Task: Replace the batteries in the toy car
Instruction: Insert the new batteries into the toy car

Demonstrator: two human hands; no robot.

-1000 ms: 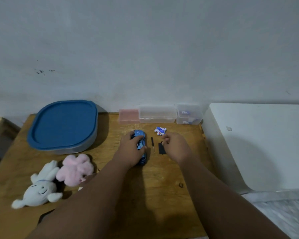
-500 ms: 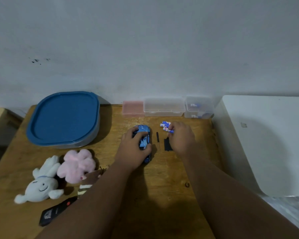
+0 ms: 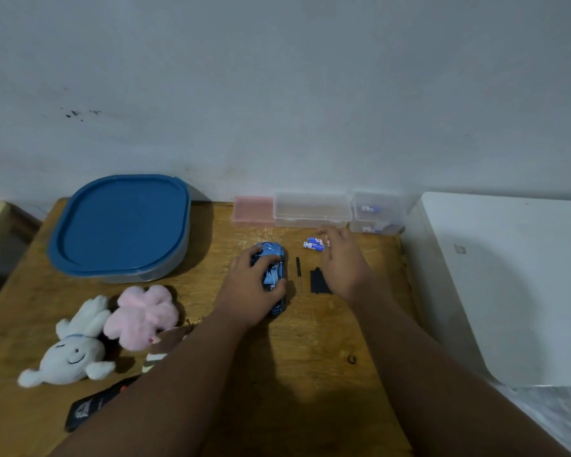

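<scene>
My left hand (image 3: 251,288) grips the blue toy car (image 3: 272,275) on the table (image 3: 310,341). My right hand (image 3: 342,258) hovers with loose fingers over the batteries (image 3: 314,244); I cannot tell whether it grasps any.

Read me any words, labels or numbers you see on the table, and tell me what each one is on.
Nothing reads clearly.
Batteries by the right hand: blue and white print, too blurred to read.
Black remote at the near edge: white print, too blurred to read.
Batteries in the clear boxes: labels too small to read.
White appliance: a small faint mark, unreadable.
Toy car under the left hand: no text visible.
</scene>
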